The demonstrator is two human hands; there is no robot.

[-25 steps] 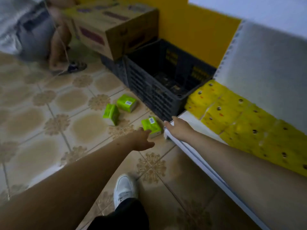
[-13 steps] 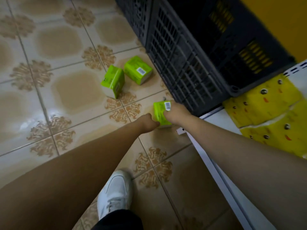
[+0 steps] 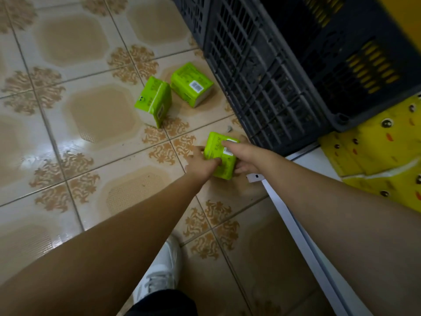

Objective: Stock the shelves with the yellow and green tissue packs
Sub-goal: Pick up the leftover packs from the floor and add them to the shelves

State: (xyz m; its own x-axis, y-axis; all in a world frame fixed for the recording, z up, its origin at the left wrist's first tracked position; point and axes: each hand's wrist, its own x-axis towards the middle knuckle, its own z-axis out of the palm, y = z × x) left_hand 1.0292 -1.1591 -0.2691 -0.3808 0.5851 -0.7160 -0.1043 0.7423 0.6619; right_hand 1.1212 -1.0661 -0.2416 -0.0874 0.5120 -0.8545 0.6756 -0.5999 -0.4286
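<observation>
**Green tissue pack held between two hands on the floor**

Green tissue pack (image 3: pixel 219 155) sits low on the tiled floor (image 3: pixel 86 106), just beside the corner of the dark crate (image 3: pixel 262 92). To lift it well, both palms should press evenly on opposite sides, so the soft pack does not bend or slip, and then carry it to the white shelf (image 3: pixel 303 226) on the right of the right hand.

The left hand (image 3: pixel 200 164) is half closed, its fingers on the near left side of the pack. The right hand (image 3: pixel 245 156) is spread wider over the top and right side. Two more green packs (image 3: pixel 173 96) lie beyond the hands. Yellow packs (image 3: pixel 376 151) already lie on the shelf.
</observation>
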